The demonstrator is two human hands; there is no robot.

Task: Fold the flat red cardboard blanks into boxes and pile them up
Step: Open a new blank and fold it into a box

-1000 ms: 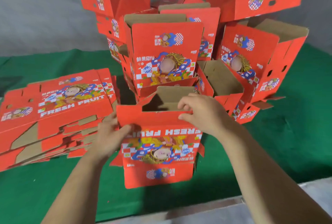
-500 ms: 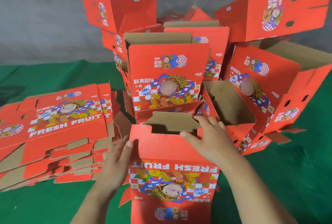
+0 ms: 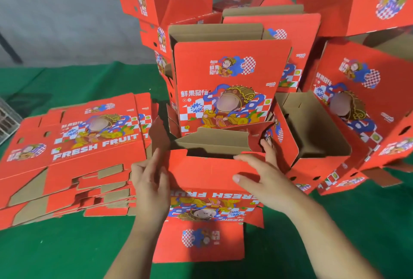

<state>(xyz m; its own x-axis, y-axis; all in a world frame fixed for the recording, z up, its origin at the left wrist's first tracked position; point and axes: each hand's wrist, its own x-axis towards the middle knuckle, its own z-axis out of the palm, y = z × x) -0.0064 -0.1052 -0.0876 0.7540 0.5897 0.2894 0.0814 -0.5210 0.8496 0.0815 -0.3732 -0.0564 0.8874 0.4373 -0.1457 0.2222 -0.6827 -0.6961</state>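
A half-folded red box [image 3: 207,191] is held at the near centre of the green table cover [image 3: 67,252], its print upside down to the camera, so that "FRESH FRUIT" is read inverted. The left hand [image 3: 149,180] is laid against the box's left side with fingers nearly straight and pointing up, the fingertips reaching a raised side flap [image 3: 159,138]. The right hand [image 3: 259,174] is set over the upper right edge, thumb on the near red panel and fingers spread toward the right corner; a firm grip cannot be made out. The brown inside of the box [image 3: 214,142] is seen beyond the hands.

To the left, a stack of flat blanks [image 3: 73,144] is laid, with "FRESH FRUIT" printed in white on the top sheet. Directly behind the held box, an upright folded box [image 3: 230,86] is placed, marked with Chinese characters, "666" and "GOOD LUCK". Further back and to the right, more folded boxes [image 3: 357,104] are piled at various tilts against a grey wall [image 3: 55,10].
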